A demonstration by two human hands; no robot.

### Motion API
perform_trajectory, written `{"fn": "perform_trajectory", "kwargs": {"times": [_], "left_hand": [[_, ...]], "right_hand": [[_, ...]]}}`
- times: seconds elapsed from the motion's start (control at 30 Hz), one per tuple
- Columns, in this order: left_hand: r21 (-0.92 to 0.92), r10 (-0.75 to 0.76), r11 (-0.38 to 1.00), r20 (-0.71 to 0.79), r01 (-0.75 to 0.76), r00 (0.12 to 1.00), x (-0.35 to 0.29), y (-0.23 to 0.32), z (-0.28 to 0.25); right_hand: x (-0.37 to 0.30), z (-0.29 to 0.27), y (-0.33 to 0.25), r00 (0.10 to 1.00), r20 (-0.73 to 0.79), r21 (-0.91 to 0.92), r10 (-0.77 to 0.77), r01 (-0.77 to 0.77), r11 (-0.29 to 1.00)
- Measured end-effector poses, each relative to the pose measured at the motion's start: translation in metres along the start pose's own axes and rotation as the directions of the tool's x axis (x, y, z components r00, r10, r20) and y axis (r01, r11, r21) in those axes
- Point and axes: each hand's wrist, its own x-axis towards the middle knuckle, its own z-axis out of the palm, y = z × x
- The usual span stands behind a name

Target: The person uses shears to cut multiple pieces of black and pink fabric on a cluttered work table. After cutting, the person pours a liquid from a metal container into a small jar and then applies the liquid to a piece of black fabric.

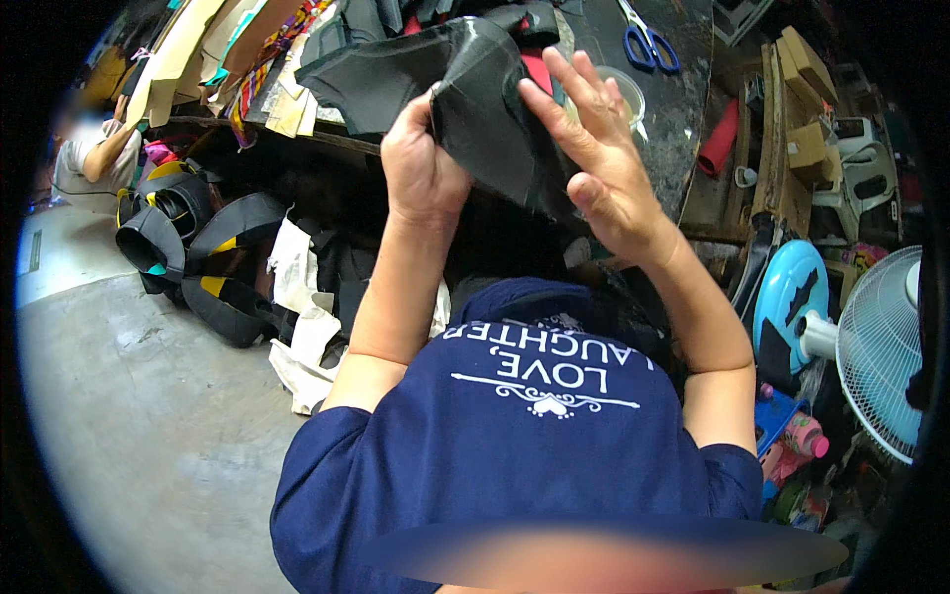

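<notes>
A piece of thin black fabric (490, 124), folded and stitched-looking along a seam, hangs in front of me above the table edge. My left hand (426, 158) is closed on its near edge, thumb on top. Beside the fabric's right side, my right hand (604, 148) is raised with its fingers spread; nothing shows in it. Behind the right fingers stands a translucent round tub (623, 97), partly covered by them. Farther back lie blue-handled scissors (648, 48) on the dark tabletop (683, 109).
Black, yellow-trimmed pieces (203, 238) and white cloth scraps (305, 332) lie on the floor at left. A white fan (881, 346) and a blue round seat-like object (790, 307) are close on my right. Another person (94, 158) sits far left. Cut material (366, 40) covers the table's back.
</notes>
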Motion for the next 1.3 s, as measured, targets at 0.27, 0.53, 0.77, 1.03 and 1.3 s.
{"fn": "perform_trajectory", "kwargs": {"times": [0.27, 0.53, 0.77, 1.03, 1.3], "left_hand": [[-0.094, -0.149, 0.985, -0.046, 0.144, 0.988, 0.006, 0.054, -0.023], [0.17, -0.059, 0.984, -0.022, 0.062, 0.998, 0.027, 0.059, 0.007], [0.469, -0.073, 0.878, -0.074, 0.1, 0.995, 0.024, 0.04, 0.061], [0.425, -0.252, 0.882, 0.058, 0.205, 0.966, 0.033, 0.04, 0.079], [0.529, -0.386, 0.804, 0.118, 0.272, 0.915, 0.027, 0.038, 0.092]], "right_hand": [[-0.014, -0.042, 0.056, 0.985, -0.149, -0.027, 0.091, -0.096, 0.995], [-0.004, -0.037, 0.104, 0.991, -0.11, -0.308, 0.073, -0.104, 0.946], [0.027, -0.056, 0.098, 0.993, 0.113, -0.762, 0.043, 0.058, 0.645], [0.015, -0.091, 0.074, 0.986, -0.165, -0.507, 0.027, -0.108, 0.855], [0.042, -0.099, 0.045, 0.968, -0.234, 0.013, -0.089, 0.095, 0.995]]}}
